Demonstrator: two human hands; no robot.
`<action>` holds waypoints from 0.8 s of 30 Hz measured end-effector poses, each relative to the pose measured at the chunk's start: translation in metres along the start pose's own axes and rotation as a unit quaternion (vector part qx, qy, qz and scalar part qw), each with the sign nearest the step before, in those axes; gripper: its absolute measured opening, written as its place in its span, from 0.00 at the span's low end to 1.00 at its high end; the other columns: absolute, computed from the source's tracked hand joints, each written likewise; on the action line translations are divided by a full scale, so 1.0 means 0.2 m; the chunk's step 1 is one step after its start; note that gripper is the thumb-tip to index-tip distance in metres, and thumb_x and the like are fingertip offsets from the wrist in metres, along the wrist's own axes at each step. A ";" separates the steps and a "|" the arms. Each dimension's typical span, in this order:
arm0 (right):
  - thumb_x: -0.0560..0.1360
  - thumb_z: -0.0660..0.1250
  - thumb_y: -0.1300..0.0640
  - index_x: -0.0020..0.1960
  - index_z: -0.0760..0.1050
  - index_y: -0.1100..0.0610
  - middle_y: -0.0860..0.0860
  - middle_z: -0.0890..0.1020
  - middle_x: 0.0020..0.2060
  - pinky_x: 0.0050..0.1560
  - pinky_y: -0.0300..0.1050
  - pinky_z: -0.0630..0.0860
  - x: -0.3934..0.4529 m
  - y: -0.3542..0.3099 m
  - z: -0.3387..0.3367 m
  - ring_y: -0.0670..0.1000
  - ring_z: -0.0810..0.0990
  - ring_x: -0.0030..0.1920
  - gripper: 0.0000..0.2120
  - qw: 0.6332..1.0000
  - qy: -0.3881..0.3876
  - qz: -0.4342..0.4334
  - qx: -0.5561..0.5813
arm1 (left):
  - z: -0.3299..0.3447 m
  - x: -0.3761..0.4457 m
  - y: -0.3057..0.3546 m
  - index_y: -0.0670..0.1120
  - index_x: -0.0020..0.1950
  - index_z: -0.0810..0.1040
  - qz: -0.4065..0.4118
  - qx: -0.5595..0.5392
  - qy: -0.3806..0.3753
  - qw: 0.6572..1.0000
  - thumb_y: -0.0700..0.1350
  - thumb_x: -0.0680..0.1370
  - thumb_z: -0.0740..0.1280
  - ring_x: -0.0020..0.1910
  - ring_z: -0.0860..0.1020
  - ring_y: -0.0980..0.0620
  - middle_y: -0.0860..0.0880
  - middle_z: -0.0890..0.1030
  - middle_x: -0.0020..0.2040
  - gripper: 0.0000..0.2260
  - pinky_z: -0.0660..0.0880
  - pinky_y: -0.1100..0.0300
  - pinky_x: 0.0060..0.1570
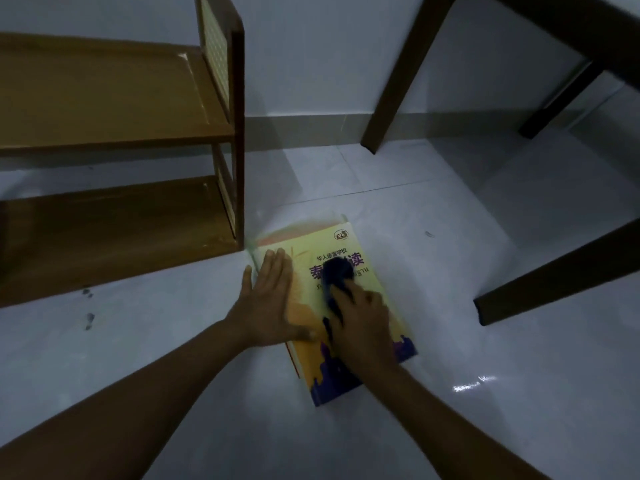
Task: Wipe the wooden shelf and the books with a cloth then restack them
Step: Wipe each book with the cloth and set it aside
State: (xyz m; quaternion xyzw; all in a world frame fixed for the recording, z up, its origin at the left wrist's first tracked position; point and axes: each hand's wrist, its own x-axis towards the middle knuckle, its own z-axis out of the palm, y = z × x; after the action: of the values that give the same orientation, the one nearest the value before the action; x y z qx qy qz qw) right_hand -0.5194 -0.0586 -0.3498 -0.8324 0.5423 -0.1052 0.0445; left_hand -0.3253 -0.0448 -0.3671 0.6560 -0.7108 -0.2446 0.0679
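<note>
A stack of books lies on the white tiled floor, the top book (pixel 374 292) yellow and orange with a purple lower edge and printed characters. My left hand (pixel 273 299) presses flat on the cover's left side, fingers straight. My right hand (pixel 360 323) grips a dark blue cloth (pixel 337 271) and holds it against the middle of the cover. The wooden shelf (pixel 117 133) stands to the left of the books, its two boards bare.
Dark wooden table legs (pixel 398 81) rise behind the books at the right, and another leg (pixel 554 275) slants across the floor at the right. A white wall with a skirting strip runs behind. Small dark marks (pixel 89 320) spot the floor at the left.
</note>
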 end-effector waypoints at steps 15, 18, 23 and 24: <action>0.70 0.60 0.51 0.60 0.77 0.52 0.53 0.80 0.58 0.39 0.49 0.75 0.03 -0.12 0.05 0.58 0.76 0.45 0.20 0.990 -0.008 -0.138 0.013 | 0.00 -0.01 -0.03 0.47 0.77 0.34 0.015 0.064 -0.022 0.998 0.85 0.53 0.43 0.73 0.27 0.49 0.46 0.27 0.74 0.63 0.39 0.35 0.72; 0.70 0.62 0.55 0.62 0.77 0.53 0.54 0.79 0.60 0.41 0.50 0.75 0.08 -0.02 0.02 0.59 0.76 0.47 0.21 0.988 -0.019 -0.155 0.010 | -0.01 -0.02 -0.02 0.47 0.77 0.32 0.020 0.050 -0.036 0.998 0.84 0.54 0.49 0.73 0.27 0.49 0.47 0.26 0.73 0.63 0.35 0.36 0.72; 0.67 0.72 0.61 0.61 0.78 0.55 0.58 0.79 0.59 0.40 0.53 0.74 0.14 0.17 0.00 0.64 0.77 0.45 0.22 0.999 0.041 0.009 -0.020 | -0.03 -0.04 -0.06 0.43 0.75 0.29 0.041 0.071 -0.056 0.995 0.81 0.56 0.58 0.73 0.26 0.46 0.44 0.26 0.74 0.66 0.32 0.36 0.71; 0.67 0.71 0.59 0.60 0.78 0.55 0.57 0.80 0.59 0.39 0.53 0.75 0.11 0.12 0.01 0.63 0.77 0.45 0.21 0.998 0.051 -0.005 -0.028 | -0.03 -0.03 -0.07 0.43 0.75 0.29 0.049 0.073 -0.054 0.995 0.81 0.56 0.58 0.73 0.26 0.46 0.44 0.25 0.73 0.66 0.32 0.37 0.70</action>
State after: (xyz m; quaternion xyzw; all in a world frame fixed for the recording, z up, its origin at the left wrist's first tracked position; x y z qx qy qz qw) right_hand -0.5320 -0.0877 -0.3539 -0.8297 0.5422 -0.1323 -0.0067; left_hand -0.3087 -0.0403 -0.3664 0.6097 -0.7606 -0.2229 -0.0067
